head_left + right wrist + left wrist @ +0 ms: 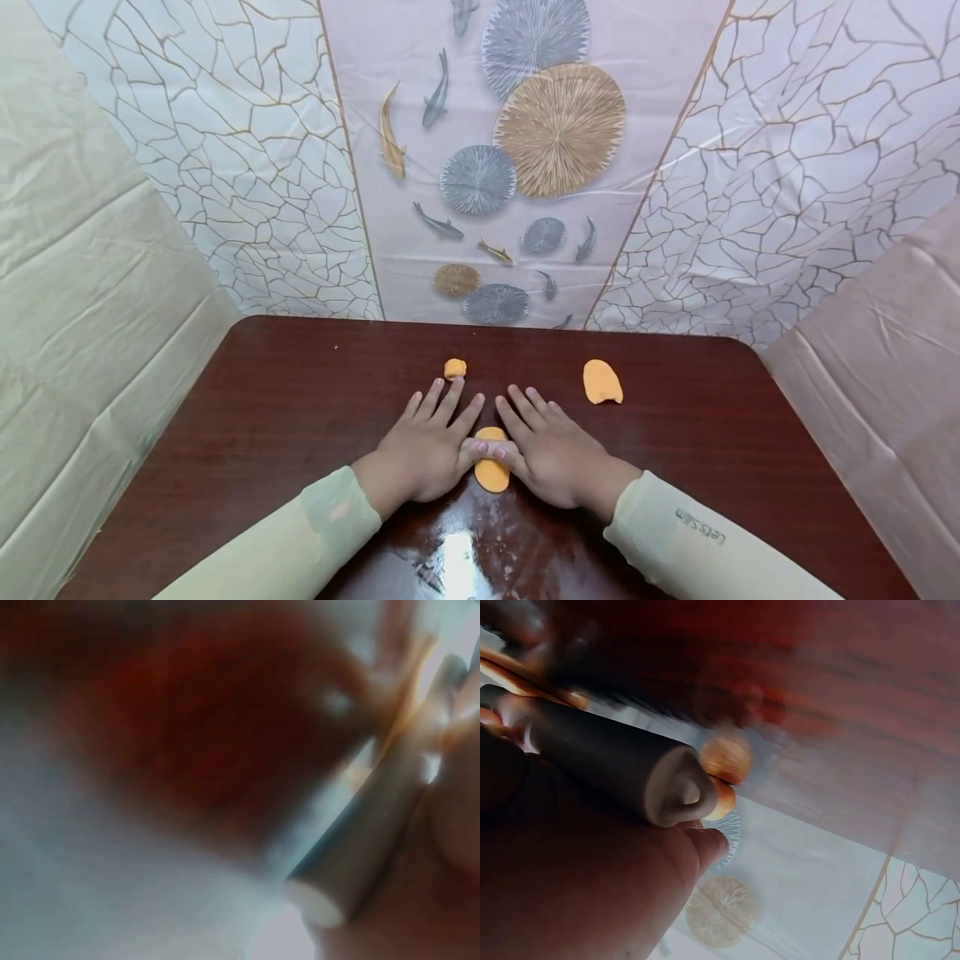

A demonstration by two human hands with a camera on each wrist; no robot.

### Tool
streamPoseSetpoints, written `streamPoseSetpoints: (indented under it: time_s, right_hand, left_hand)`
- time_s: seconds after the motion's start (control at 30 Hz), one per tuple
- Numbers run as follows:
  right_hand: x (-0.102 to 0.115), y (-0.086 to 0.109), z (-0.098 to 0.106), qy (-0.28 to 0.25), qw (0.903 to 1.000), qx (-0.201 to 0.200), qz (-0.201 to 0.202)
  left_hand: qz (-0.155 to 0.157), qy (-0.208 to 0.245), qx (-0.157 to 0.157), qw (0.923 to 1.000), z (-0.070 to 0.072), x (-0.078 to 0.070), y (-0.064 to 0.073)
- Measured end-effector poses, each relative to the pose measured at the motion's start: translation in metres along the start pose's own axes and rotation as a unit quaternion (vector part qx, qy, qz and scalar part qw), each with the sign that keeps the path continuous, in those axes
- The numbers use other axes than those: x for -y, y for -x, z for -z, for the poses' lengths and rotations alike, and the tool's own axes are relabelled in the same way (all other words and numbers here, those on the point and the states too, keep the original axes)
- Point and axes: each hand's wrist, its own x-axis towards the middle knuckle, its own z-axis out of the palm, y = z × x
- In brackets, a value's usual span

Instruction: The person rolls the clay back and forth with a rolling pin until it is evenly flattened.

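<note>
Nearest us, pale sleeves come in from the lower left and lower right of the frame, and glare and smudges mark the table at bottom centre. Just beyond, low in the middle, lies a flat orange oval that looks like dough or clay. A smooth roller crosses it under the hands; the left wrist view shows its round end. The left hand and right hand lie palms down with straight, spread fingers, not curled around anything, the thumbs meeting over the oval.

We judge the oval soft, light and easily dented or torn, perhaps a little tacky against the wood; we would ease it up by its near rim with flat fingertips rather than pinch it. The roller seems stiff and free to roll, best held near both ends with even pressure.

Farther off, an orange lump sits at the left hand's fingertips, and right of centre lies a notched orange piece. A patterned backdrop fills the upper frame.
</note>
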Motion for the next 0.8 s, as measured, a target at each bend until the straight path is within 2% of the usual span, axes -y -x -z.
streamPoseSetpoints:
  time_s: [0.2, 0.5, 0.8]
  right_hand:
    - [0.007, 0.011, -0.002, 0.018, 0.9997, -0.002, 0.014]
    - [0.015, 0.027, -0.007, 0.009, 0.9996, -0.002, 0.026]
    - [0.021, 0.042, -0.009, 0.001, 0.9992, 0.004, 0.041]
  left_hand:
    - [-0.014, -0.003, 0.015, 0.9998, 0.002, -0.004, 0.010]
    - [-0.030, -0.004, 0.039, 0.9988, 0.001, -0.009, 0.025]
    - [-0.057, -0.017, 0.040, 0.9975, -0.002, -0.012, 0.043]
